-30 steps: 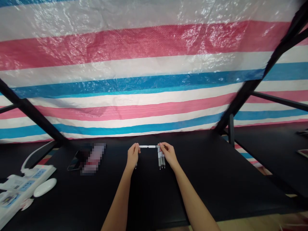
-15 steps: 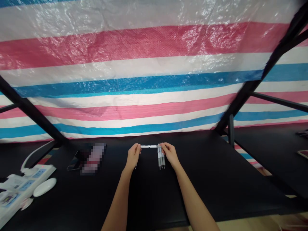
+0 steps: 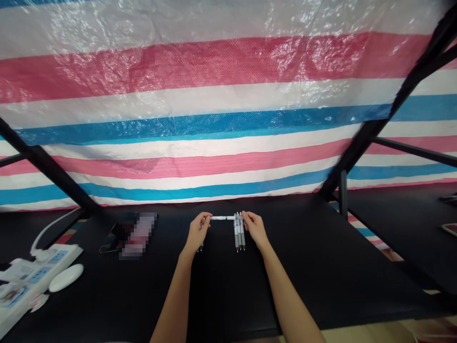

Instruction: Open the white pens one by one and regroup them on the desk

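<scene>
A white pen (image 3: 222,217) lies crosswise between my two hands. The fingers of my left hand (image 3: 198,232) pinch its left end. At the other end, the fingers of my right hand (image 3: 254,227) are closed on the pen's grey part. Several white and grey pens (image 3: 239,236) lie side by side on the black table just left of my right hand, tips toward me, and the held pen passes across their far ends. Below my left hand, the dark tips of pens (image 3: 200,248) show; the rest of them is hidden by the hand.
On the left of the black table (image 3: 228,295) are a blurred-out phone (image 3: 139,236), a white power strip (image 3: 39,278) with a cable and a white oval object (image 3: 66,278). Black frame bars (image 3: 342,157) rise at both sides before a striped plastic sheet (image 3: 200,162).
My hands and the pen between them have shifted very slightly to the right. The pen appears turned a little about its length. The row of pens has stayed put.
</scene>
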The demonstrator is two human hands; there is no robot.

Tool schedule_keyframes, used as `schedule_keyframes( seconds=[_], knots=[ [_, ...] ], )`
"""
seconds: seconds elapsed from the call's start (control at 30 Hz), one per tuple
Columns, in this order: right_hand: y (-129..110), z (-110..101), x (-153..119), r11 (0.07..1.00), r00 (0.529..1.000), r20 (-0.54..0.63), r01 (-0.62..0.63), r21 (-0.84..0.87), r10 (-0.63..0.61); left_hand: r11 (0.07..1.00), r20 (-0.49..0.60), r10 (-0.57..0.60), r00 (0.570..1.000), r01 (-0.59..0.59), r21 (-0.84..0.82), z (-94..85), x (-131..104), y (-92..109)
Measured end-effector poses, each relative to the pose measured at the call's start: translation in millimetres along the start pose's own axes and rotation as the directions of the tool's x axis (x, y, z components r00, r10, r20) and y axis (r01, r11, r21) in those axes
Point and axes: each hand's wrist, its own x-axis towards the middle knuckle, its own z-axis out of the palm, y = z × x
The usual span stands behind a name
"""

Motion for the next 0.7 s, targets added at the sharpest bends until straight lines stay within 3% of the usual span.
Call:
schedule_keyframes(
  seconds=[0.13, 0.3, 0.7],
  knots=[
    [0.5, 1.4, 0.1, 0.999, 1.0, 0.015, 0.023, 0.033, -0.023, 0.999, -0.028, -0.017, 0.999, 0.018, 0.038, -1.5, -0.5, -1.6],
    [-1.8, 4.2, -1.3, 0.998, 0.999, 0.035, 0.031, 0.054, -0.033, 0.992, 0.028, -0.047, 0.998, 0.044, 0.115, -0.4, -1.8, -2.4],
    [-7.2, 3.1, -2.7, 0.993, 0.994, 0.111, -0.004, 0.115, -0.009, 0.999, 0.044, -0.033, 0.998, 0.034, -0.013, 2.3, 0.7, -8.7]
  ],
)
